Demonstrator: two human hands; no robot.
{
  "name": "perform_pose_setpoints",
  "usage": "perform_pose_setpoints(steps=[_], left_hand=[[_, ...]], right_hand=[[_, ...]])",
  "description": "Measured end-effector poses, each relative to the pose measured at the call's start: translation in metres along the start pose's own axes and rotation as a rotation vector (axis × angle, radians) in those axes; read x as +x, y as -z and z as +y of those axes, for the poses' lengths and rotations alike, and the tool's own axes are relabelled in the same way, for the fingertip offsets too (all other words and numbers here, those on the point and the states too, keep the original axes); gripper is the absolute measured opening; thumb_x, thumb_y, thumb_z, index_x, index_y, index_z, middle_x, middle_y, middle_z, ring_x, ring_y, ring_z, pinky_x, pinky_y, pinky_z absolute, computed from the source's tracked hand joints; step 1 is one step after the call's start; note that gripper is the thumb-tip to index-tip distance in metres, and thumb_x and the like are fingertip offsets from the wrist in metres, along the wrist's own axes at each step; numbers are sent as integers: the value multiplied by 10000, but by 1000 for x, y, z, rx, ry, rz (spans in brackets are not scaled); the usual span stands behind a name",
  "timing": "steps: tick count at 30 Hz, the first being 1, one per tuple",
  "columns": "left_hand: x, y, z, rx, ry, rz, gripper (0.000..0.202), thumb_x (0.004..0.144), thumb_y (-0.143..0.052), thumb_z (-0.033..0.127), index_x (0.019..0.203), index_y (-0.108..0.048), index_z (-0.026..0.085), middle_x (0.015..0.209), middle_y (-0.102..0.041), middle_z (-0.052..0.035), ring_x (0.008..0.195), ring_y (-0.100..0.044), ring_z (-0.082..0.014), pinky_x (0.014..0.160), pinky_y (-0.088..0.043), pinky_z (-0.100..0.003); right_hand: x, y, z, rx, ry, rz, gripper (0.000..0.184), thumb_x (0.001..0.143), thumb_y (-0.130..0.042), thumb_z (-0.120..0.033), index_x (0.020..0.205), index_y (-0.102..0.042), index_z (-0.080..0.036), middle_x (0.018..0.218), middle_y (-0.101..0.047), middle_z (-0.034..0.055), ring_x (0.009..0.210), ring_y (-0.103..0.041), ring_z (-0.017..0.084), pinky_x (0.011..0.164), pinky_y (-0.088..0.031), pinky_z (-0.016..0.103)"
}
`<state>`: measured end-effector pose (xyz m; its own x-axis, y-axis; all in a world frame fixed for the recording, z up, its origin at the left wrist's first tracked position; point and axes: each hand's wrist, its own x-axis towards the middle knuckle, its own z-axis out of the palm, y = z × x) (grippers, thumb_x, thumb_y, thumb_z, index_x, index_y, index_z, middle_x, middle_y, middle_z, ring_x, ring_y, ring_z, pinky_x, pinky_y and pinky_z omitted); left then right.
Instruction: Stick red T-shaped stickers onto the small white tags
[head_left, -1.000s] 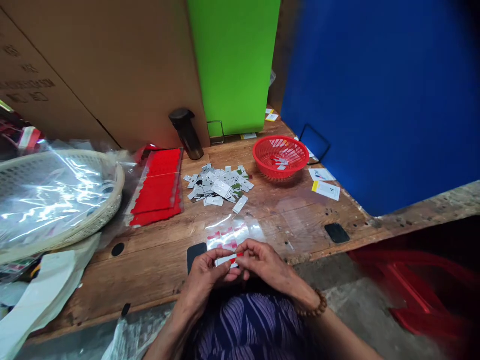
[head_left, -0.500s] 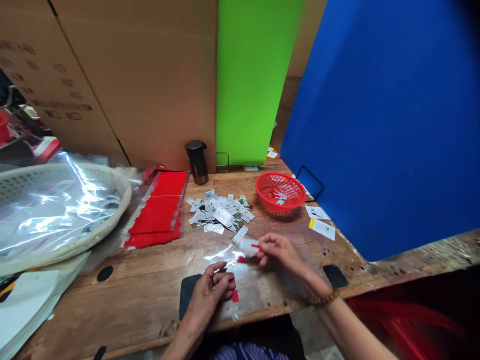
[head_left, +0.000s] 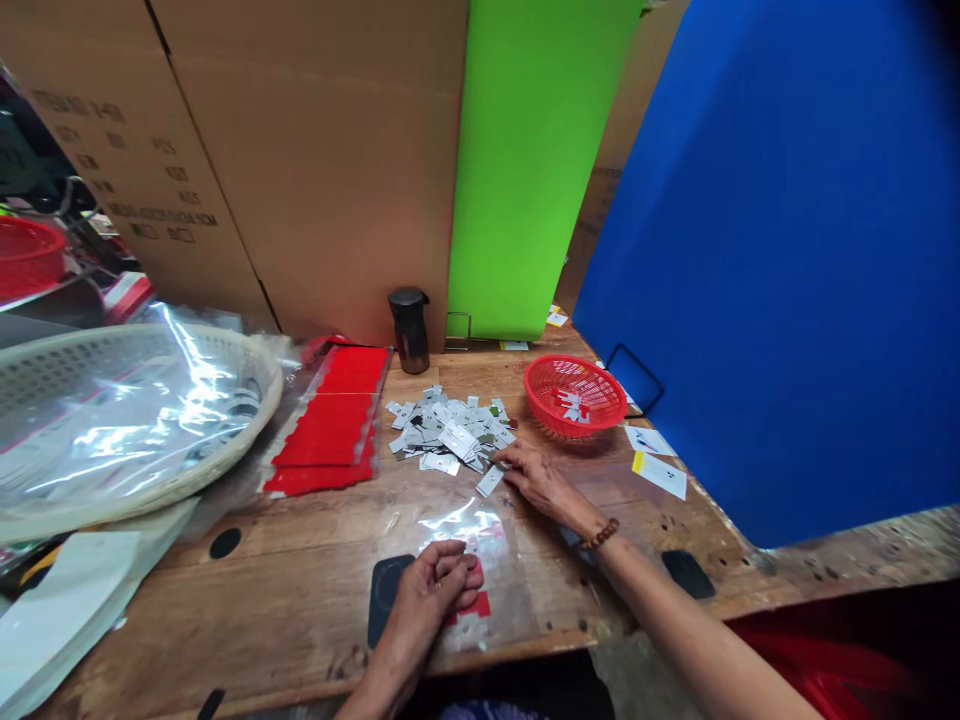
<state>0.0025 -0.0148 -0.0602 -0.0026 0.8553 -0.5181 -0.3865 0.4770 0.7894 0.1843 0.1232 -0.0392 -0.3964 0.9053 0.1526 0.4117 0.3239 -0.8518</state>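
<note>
My left hand [head_left: 435, 590] rests near the front edge of the wooden table [head_left: 300, 560], fingers curled on a clear plastic sleeve [head_left: 469, 545] with red paper bits [head_left: 472, 605]. My right hand [head_left: 536, 478] reaches forward, fingers stretched low over the table at the near right edge of a heap of small silvery packets [head_left: 446, 432]. One loose packet [head_left: 490, 481] lies just left of its fingers. Whether the fingertips pinch a packet is not visible.
A red basket [head_left: 576, 395] with a few packets stands right of the heap. Red sheets in plastic [head_left: 334, 420], a black cylinder [head_left: 410, 328], a pale basket covered in plastic film [head_left: 112, 420], cardboard boxes, green and blue boards stand around. Paper cards [head_left: 660, 472] lie at right.
My right hand has left the sleeve and gone forward to the heap of packets. My left hand stays low on the sleeve. The view has tilted upward.
</note>
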Motion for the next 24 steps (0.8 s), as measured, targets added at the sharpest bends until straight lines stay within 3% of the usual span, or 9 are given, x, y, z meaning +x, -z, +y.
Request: perform_pose_setpoints(steps=[4,10,15,24], left_hand=[[3,3,-2,3,14,-15,514,550,-789,398,941,-598,124,906,-682,-127,771,-675,-188,685,-531,-266],[3,4,-2,14,4,-22,505,571,-781,384,959,-595,121,925,-681,-132,782,-673,-186,694,-530,-270],[2,4,-1,26,-7,-26,503,583,-774,388,966,-590,118,919,-680,-129,776,-671,-182,698,-528,-276],[-4,-2,8,28,4,-17,473,562,-794,366,921,-605,124,877,-687,-116,745,-673,-176,679,-532,-269]], right_hand=[[0,0,1,-192,85,-107,204,713,-505,-19,818,-611,-159,881,-548,40,866,-491,168,806,-374,303],[-4,2,3,-281,72,-159,161,702,-481,-8,728,-558,-146,771,-535,20,752,-480,149,707,-360,265],[-8,2,2,-288,52,-162,188,712,-526,-48,863,-567,-151,775,-565,12,733,-489,147,675,-351,256],[-14,-4,-7,-237,32,-85,112,709,-521,-53,745,-515,-159,729,-519,-14,698,-469,129,623,-340,229]])
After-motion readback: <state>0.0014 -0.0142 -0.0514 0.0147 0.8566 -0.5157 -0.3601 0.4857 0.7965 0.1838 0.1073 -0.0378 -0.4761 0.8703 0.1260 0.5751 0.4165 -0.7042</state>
